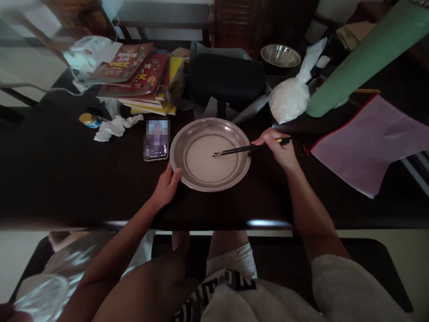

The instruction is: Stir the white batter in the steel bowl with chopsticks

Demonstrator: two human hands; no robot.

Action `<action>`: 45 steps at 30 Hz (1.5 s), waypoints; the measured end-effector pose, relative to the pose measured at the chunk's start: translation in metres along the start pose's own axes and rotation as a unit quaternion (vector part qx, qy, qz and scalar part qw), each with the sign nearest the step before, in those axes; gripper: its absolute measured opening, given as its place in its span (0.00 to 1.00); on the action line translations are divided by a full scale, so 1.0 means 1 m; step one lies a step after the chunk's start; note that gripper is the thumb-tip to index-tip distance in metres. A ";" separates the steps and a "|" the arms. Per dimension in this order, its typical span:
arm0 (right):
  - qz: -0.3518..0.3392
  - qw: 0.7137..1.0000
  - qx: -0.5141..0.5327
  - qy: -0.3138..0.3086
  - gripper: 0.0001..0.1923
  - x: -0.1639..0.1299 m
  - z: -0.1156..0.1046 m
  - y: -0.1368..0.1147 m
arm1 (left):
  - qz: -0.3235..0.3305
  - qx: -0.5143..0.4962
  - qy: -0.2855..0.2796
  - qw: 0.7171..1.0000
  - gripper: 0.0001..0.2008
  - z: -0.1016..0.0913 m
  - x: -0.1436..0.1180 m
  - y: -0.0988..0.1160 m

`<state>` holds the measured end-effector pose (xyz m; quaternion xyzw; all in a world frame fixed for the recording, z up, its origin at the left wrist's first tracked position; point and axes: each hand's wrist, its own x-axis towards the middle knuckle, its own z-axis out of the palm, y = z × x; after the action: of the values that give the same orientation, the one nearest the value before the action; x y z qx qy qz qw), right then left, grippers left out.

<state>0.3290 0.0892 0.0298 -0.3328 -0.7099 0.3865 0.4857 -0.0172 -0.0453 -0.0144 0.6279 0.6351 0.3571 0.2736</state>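
Steadying a metal plate (210, 154) at its near-left rim with the left hand (166, 188), fingers curled onto the edge so the dish cannot slide on the dark desk (67, 179). Gripping a pair of dark chopsticks (250, 148) in the right hand (279, 150), grip closed on their far end, tips dipped into the pale liquid (209, 158) pooled in the plate's middle. Held low and nearly flat, reaching in from the right, probably to stir a shallow layer without splashing. Resting just left of the plate, almost touching it: a phone (156, 139), screen up and within easy sight. Sitting beyond the plate on the right: a knotted white plastic bag (291, 99), contents hard to make out. Piled farther back: a stack of books (140, 76), a black case (226, 80) and a steel bowl (280, 56), all well apart from the hands. Lying near the left: crumpled tissue (114, 126) beside a small jar (89, 120).
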 end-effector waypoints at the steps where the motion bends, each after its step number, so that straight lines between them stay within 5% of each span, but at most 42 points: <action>1: 0.003 1.000 0.011 0.008 0.19 0.000 0.000 0.000 | 0.001 -0.001 0.001 1.000 0.46 0.000 0.000 0.000; 6: 0.000 0.999 0.004 -0.051 0.18 0.000 0.001 0.001 | -0.009 -0.008 0.006 1.000 0.47 0.000 0.000 0.001; 11: 0.006 1.000 0.008 0.003 0.19 -0.001 0.000 0.000 | -0.007 -0.008 0.001 1.000 0.47 0.000 0.000 0.002; 16: -0.002 0.998 0.006 -0.056 0.18 0.000 0.001 0.000 | -0.011 0.001 -0.003 1.000 0.46 0.000 0.000 0.001; 21: 0.009 1.000 0.011 0.002 0.19 -0.001 0.000 -0.001 | 0.000 0.001 -0.002 1.000 0.45 -0.001 0.000 0.002; 26: 0.006 0.999 0.014 -0.051 0.18 0.000 0.003 -0.001 | -0.004 -0.005 -0.001 1.000 0.45 0.000 0.000 0.002; 32: 0.027 1.000 0.016 -0.002 0.21 -0.001 0.001 -0.001 | -0.006 -0.011 -0.002 1.000 0.46 0.000 0.000 0.002; 36: 0.015 0.998 0.004 -0.055 0.21 0.000 0.003 -0.002 | -0.004 -0.007 -0.001 1.000 0.46 -0.001 0.001 0.003; 41: 0.015 1.000 0.011 -0.003 0.19 -0.001 0.001 0.000 | -0.013 -0.006 -0.003 1.000 0.47 -0.001 0.000 0.005; 45: 0.014 0.998 0.028 -0.049 0.20 -0.001 0.003 0.001 | -0.016 -0.010 -0.002 1.000 0.47 -0.001 0.000 0.005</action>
<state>0.3268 0.0883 0.0282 -0.3093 -0.7168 0.4287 0.4546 -0.0150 -0.0454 -0.0096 0.6157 0.6408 0.3576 0.2870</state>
